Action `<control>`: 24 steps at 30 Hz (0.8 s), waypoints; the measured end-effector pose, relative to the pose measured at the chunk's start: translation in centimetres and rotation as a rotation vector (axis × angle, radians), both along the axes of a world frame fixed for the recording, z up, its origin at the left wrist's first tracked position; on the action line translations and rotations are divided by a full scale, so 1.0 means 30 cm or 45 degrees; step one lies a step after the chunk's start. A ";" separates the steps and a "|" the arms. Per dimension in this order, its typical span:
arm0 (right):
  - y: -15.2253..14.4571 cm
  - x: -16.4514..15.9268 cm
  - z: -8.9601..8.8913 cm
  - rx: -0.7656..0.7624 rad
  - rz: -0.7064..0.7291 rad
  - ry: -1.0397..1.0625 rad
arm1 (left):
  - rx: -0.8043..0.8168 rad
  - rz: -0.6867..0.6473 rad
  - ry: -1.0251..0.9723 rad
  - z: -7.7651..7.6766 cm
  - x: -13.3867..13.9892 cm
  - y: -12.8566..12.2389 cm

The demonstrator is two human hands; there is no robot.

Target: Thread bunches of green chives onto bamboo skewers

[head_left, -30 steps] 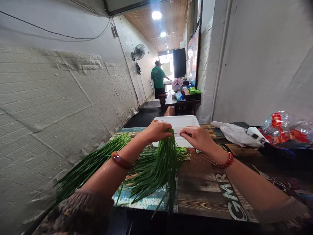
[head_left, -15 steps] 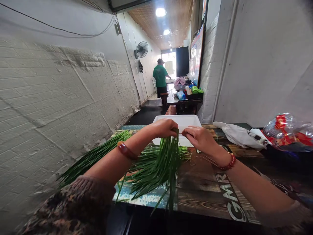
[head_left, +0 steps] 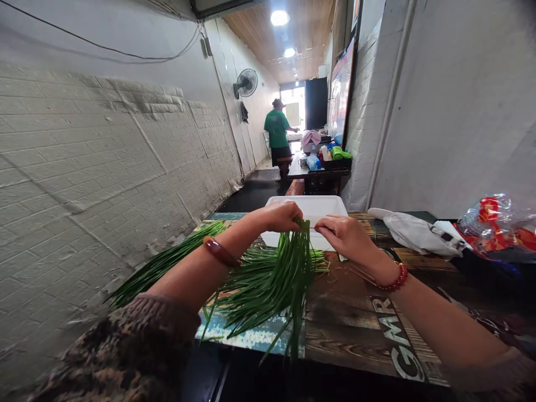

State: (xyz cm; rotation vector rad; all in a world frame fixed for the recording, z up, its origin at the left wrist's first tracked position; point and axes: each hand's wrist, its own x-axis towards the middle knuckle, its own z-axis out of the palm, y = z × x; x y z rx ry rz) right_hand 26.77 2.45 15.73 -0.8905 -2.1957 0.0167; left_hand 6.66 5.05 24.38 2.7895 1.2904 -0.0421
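My left hand (head_left: 285, 215) is closed around a bunch of garlic chives (head_left: 298, 279), folded over at the top with long green leaves hanging down. Just right of it, my right hand (head_left: 347, 233) pinches a thin skewer that points at the fold. More thin sticks (head_left: 363, 276) stick out below that hand, near the wrist. Loose chives (head_left: 253, 293) lie under my left hand, pale ends to the right. Another pile of chives (head_left: 167, 262) rests along the table's left edge. Behind both hands stands a white plastic tub (head_left: 324, 205).
The wood-patterned table (head_left: 343, 335) reaches toward me. At its right lie a white cloth bag (head_left: 412, 231) and clear-and-red plastic packaging (head_left: 488, 223). Farther back, a person in a green shirt (head_left: 277, 128) stands by a cluttered table (head_left: 299, 167).
The folded top of the chives shows a little more between my hands. The skewer is still in my right hand's pinch. The view has shifted slightly.
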 end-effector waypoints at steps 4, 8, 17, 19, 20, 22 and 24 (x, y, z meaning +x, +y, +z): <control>-0.005 0.020 0.004 -0.015 -0.022 0.018 | -0.044 -0.024 0.003 0.014 -0.016 0.005; -0.006 0.030 0.008 -0.041 -0.033 0.026 | -0.073 0.017 0.020 0.031 -0.058 0.008; -0.005 0.012 0.007 -0.041 -0.015 0.006 | 0.032 0.039 0.080 0.011 -0.022 -0.005; -0.004 0.018 0.005 -0.044 -0.023 0.005 | 0.003 0.045 0.062 0.016 -0.027 -0.005; -0.003 0.023 0.004 -0.045 -0.031 0.010 | -0.029 0.033 0.036 0.022 -0.036 -0.003; 0.001 0.032 0.002 -0.049 -0.043 0.022 | -0.093 0.010 -0.036 0.034 -0.063 0.004; 0.005 0.039 -0.001 -0.060 -0.052 0.030 | -0.135 0.014 -0.089 0.043 -0.094 0.014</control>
